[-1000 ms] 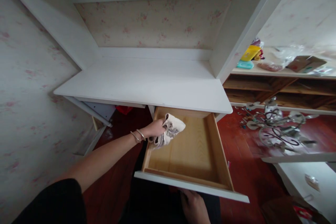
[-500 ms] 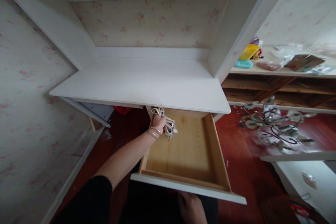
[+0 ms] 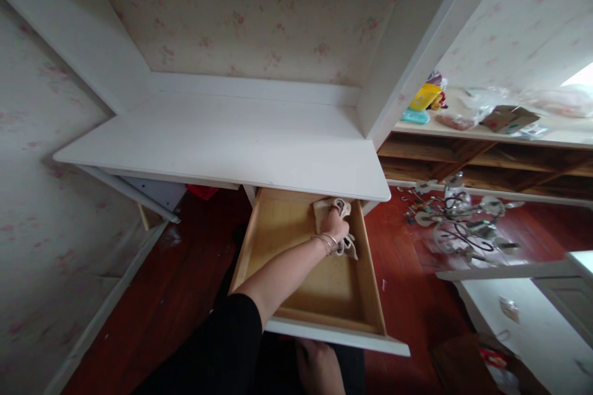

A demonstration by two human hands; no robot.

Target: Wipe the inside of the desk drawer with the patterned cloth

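Observation:
My left hand (image 3: 335, 225), with bracelets at the wrist, is inside the pulled-out wooden drawer (image 3: 291, 216), towards its back right corner. Its fingers are closed on a crumpled beige cloth (image 3: 320, 213), and folds of it stick out on both sides of the hand. The cloth lies against the drawer bottom, close to the right wall. Below the drawer's white front (image 3: 338, 336) is my right hand (image 3: 319, 367), low in the view with its fingers curled. What it grips, if anything, is hidden; a bit of red shows near it.
Above the drawer is a white desk top (image 3: 241, 136) with side panels. At right stand a low wooden shelf (image 3: 426, 149) with bags and a box on top, a chandelier (image 3: 463, 216) on the red floor, and a white cabinet piece (image 3: 519, 308).
My left hand has moved the cloth from the drawer's back left to its back right, and lowered it to the bottom. The view has shifted slightly; my right hand stays below the drawer front.

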